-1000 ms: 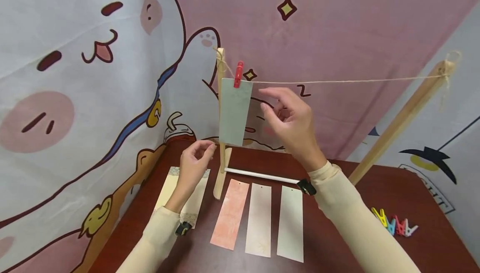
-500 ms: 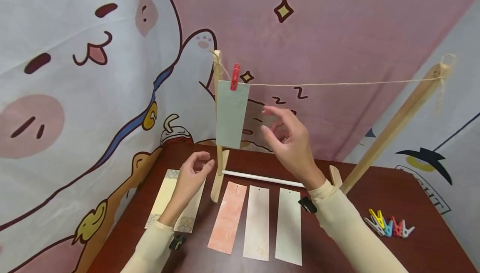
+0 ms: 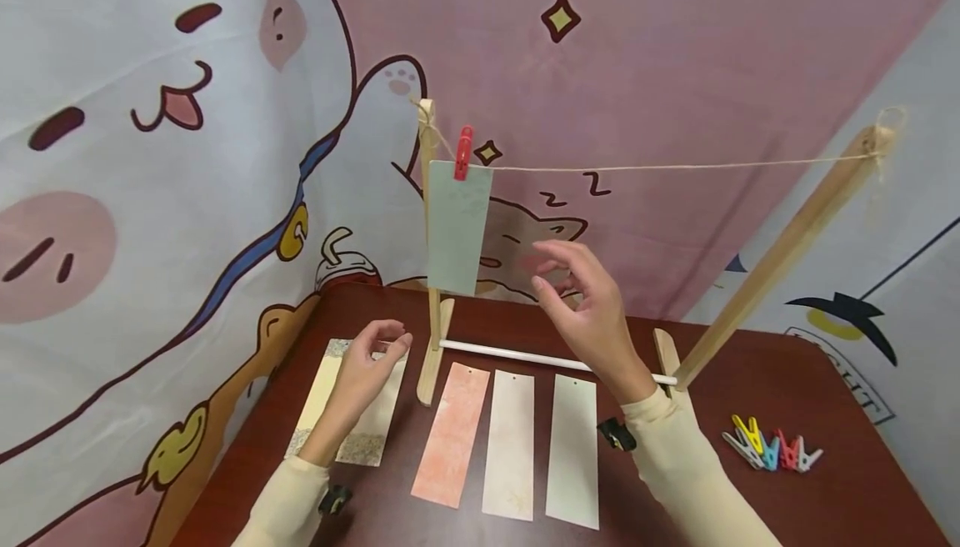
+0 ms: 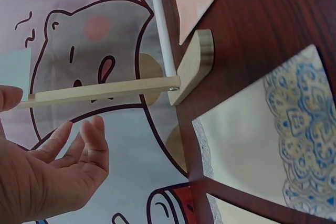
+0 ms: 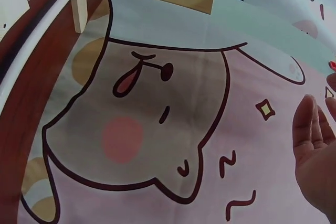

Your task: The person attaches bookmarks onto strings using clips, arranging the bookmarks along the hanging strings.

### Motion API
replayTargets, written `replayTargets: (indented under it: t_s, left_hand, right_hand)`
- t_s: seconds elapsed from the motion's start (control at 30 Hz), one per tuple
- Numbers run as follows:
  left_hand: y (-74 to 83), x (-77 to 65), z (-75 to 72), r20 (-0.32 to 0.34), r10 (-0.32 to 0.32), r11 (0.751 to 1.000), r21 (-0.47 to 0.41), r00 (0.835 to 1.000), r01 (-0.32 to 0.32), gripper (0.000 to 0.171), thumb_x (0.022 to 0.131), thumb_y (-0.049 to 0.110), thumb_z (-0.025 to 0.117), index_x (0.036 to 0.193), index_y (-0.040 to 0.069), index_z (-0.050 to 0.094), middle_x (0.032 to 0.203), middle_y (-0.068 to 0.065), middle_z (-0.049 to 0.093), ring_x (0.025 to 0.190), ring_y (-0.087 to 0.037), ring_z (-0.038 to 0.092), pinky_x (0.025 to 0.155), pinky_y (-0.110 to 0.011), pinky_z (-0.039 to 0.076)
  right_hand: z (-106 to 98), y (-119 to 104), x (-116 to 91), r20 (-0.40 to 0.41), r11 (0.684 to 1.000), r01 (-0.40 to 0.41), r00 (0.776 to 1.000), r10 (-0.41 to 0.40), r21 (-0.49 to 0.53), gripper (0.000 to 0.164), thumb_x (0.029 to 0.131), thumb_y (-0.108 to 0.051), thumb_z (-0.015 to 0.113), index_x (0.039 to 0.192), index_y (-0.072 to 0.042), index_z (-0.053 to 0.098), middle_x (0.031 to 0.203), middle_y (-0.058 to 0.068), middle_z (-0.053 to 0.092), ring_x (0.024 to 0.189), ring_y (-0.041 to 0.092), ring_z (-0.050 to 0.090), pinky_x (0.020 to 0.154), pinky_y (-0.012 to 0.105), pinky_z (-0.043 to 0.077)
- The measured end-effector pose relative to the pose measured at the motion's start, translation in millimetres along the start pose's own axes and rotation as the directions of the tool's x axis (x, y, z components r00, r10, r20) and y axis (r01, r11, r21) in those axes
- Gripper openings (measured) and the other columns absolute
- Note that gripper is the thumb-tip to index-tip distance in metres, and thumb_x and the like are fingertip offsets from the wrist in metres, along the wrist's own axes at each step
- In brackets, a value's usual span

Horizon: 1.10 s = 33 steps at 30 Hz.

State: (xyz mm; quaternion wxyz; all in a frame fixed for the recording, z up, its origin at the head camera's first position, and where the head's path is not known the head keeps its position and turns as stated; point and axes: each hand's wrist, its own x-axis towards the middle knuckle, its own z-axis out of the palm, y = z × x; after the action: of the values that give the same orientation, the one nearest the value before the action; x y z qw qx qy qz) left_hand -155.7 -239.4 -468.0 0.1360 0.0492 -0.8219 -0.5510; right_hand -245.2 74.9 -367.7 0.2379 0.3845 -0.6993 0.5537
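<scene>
A pale green paper card hangs upright from a string, under a red clothespin near the left post. My right hand floats to the right of the card and below the string, its fingers loosely curved around nothing. Lower on the left, my left hand hovers in front of cream cards with patterned ends, likewise holding nothing. In the left wrist view, that hand's relaxed fingers are near the wooden post. The right wrist view catches the right hand only partly, at its edge.
On the table lie a pink card, a cream card and another pale green card, each with a hole. Several small clothespins lie at the right. A white rod joins the stand's feet; its right post leans outward.
Both hands have moved down, the right one away from the string and the left one toward the patterned cards. The hanging card stays on the string; the head view has shifted slightly.
</scene>
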Motion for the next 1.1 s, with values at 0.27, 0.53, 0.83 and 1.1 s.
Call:
replayTargets:
  t_s: [0.27, 0.53, 0.83, 1.1]
  left_hand:
    - [-6.6, -2.5, -9.8, 0.000, -0.057, 0.997, 0.046, 0.998, 0.057, 0.035, 0.107, 0.028, 0.073, 0.133, 0.005, 0.067, 0.130, -0.014, 0.066, 0.103, -0.029, 0.055, 0.084, -0.035, 0.047]
    - [-13.8, -8.0, -16.8, -0.031, -0.106, 0.992, 0.072, 0.994, 0.108, 0.035, 0.107, 0.024, 0.073, 0.132, 0.001, 0.066, 0.127, -0.020, 0.059, 0.099, -0.028, 0.052, 0.081, -0.033, 0.045]
    - [-23.0, -9.2, -19.5, 0.009, -0.166, 0.982, 0.092, 0.986, 0.164, 0.041, 0.106, 0.029, 0.073, 0.134, 0.000, 0.065, 0.130, -0.020, 0.062, 0.104, -0.030, 0.056, 0.083, -0.035, 0.048]
    - [-31.9, -16.0, -24.8, -0.019, -0.172, 0.976, 0.132, 0.985, 0.173, 0.038, 0.105, 0.024, 0.074, 0.132, -0.002, 0.066, 0.130, -0.023, 0.061, 0.097, -0.028, 0.055, 0.078, -0.035, 0.047]
  right_hand:
    - [-2, 8, -13, -0.025, 1.000, -0.030, 0.999, 0.030, -0.003, 0.044, 0.096, 0.012, 0.074, 0.136, -0.006, 0.073, 0.132, 0.009, 0.069, 0.102, 0.025, 0.067, 0.074, 0.022, 0.053]
    - [-3, 20, -28, -0.047, 0.998, -0.060, 0.997, 0.060, -0.004, 0.041, 0.094, 0.017, 0.073, 0.132, 0.003, 0.072, 0.130, 0.016, 0.069, 0.102, 0.025, 0.067, 0.083, 0.024, 0.056]
    - [-11, -3, -35, -0.062, 0.997, -0.079, 0.995, 0.079, 0.004, 0.033, 0.094, 0.024, 0.064, 0.124, 0.012, 0.071, 0.117, 0.023, 0.068, 0.097, 0.031, 0.065, 0.084, 0.021, 0.054]
    - [-21, -1, -49, -0.045, 0.991, -0.133, 0.990, 0.134, 0.016, 0.031, 0.096, 0.022, 0.066, 0.124, 0.010, 0.072, 0.114, 0.020, 0.069, 0.093, 0.033, 0.064, 0.084, 0.022, 0.054]
